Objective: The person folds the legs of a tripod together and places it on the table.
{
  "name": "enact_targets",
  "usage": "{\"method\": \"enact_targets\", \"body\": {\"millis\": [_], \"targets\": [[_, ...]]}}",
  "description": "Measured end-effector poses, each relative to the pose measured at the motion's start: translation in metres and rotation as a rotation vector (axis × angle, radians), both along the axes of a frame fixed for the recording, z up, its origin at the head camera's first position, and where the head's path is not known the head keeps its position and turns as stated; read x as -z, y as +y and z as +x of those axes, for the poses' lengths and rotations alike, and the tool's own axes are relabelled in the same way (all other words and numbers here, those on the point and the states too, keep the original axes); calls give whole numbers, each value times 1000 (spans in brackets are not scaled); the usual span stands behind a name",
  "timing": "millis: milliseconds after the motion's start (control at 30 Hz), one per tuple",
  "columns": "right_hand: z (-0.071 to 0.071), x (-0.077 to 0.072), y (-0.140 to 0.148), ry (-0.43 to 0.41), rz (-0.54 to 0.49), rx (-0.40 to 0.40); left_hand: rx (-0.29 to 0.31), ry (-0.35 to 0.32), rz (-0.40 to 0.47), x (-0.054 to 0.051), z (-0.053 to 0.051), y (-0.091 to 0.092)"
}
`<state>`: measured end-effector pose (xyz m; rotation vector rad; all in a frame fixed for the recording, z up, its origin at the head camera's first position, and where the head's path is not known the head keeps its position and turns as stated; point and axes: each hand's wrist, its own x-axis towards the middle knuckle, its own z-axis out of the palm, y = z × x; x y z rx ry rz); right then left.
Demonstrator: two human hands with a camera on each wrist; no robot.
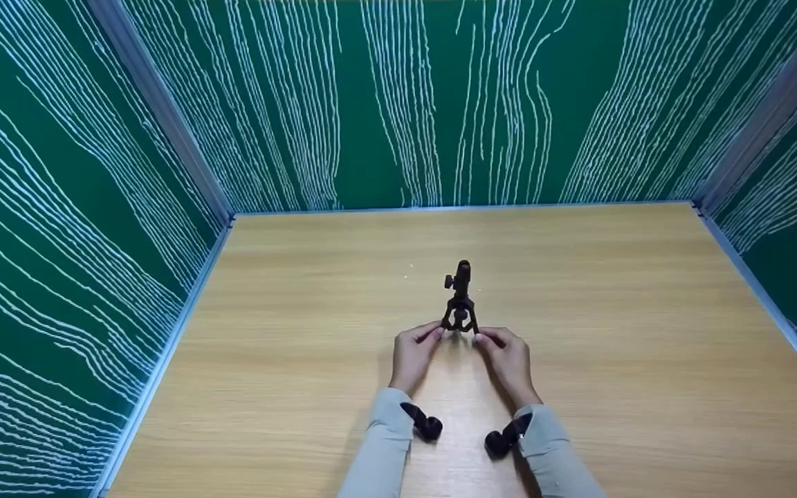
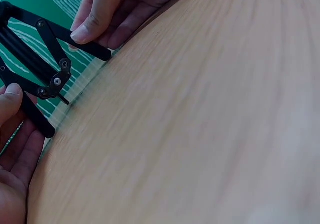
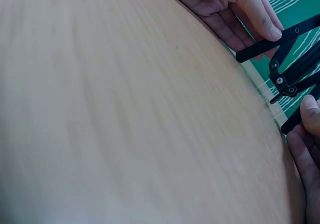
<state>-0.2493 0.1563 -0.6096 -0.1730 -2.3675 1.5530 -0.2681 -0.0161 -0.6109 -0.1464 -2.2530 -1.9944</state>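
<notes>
A small black mini tripod (image 1: 463,283) stands upright near the middle of the table, its legs partly spread and a knob on the side of its upper part. My left hand (image 1: 410,360) pinches the lower part of one leg (image 2: 37,115) between thumb and fingers. On the other side, my right hand (image 1: 508,361) grips another leg (image 3: 260,48) the same way. Hinged braces (image 2: 57,79) join the legs to the central column. In both wrist views the leg ends are close to the tabletop; the third leg is hard to make out.
The wooden table (image 1: 267,346) stretches around the hands. Green panels with white wavy lines (image 1: 350,138) rise at its back and sides, framed by metal posts (image 1: 163,111). Black wrist cameras (image 1: 426,425) sit at the grey sleeves (image 1: 378,449).
</notes>
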Motion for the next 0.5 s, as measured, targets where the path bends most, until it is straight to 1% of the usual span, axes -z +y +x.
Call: {"method": "enact_targets", "body": {"millis": [167, 400, 500], "targets": [[-1, -1, 0, -24, -22, -1, -4, -18, -8, -1, -1, 0], [-1, 0, -1, -22, 6, 0, 0, -50, -9, 1, -1, 0], [-1, 0, -2, -36, 4, 3, 1, -54, -6, 2, -1, 0]]}}
